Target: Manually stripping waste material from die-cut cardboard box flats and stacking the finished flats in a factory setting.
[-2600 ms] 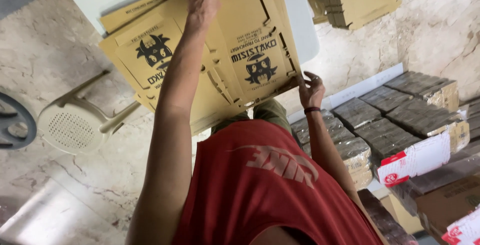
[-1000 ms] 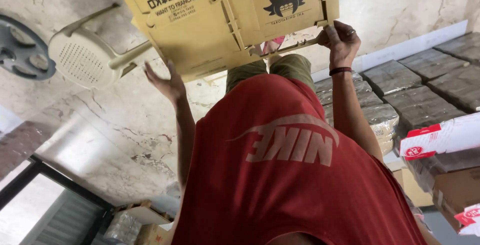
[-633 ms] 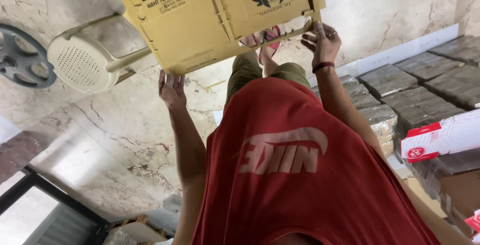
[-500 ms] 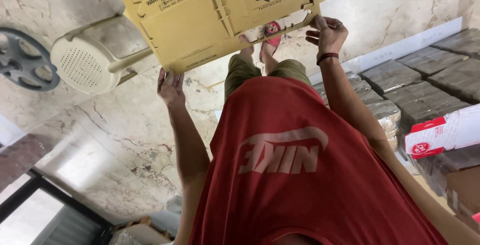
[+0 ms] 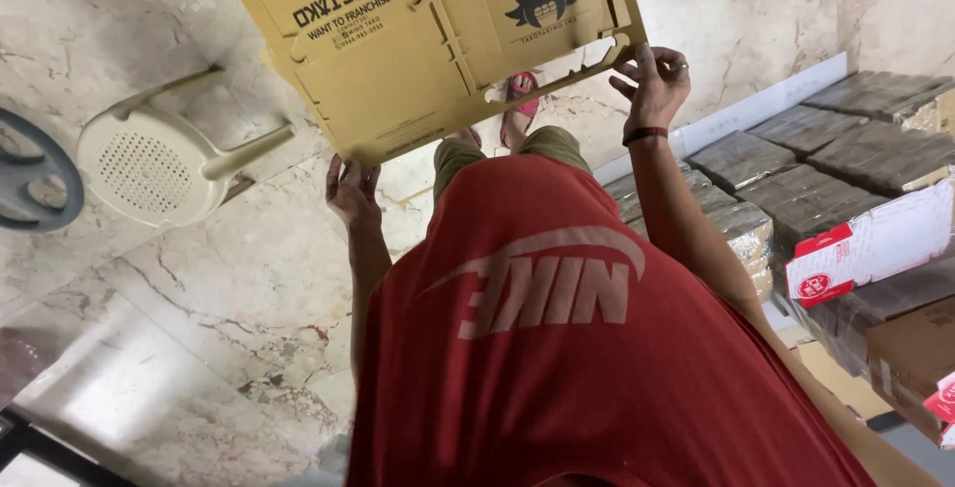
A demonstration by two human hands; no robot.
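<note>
I see one flat, die-cut sheet of yellow-brown cardboard (image 5: 438,39), printed in black with two cartoon figures, held out in front of the body above a marble floor (image 5: 199,328). It is the only loose sheet in view; whether a second lies behind it I cannot tell.

The left hand (image 5: 350,189) grips the sheet's near lower corner, fingers curled up around the edge. The right hand (image 5: 652,84), with a dark band at the wrist, has its fingers hooked over the far lower corner beside a cut-out slot. Both hands are closed on the cardboard, one at each end of the same edge.

My judgement: to handle this sheet well, the two hands should stay level and well apart, so the thin board does not sag or fold along its scored lines, and the fingers should stay clear of the slots, which could tear.

Through the slot I can see two feet in red sandals (image 5: 519,99) on the floor. To the left stands one cream plastic stool (image 5: 149,164), and beyond it part of one dark round wheel-like object (image 5: 30,179). To the right are wrapped bundles of dark flat packs (image 5: 796,179), at least six, with one red-and-white carton (image 5: 865,248) lying on them.
</note>
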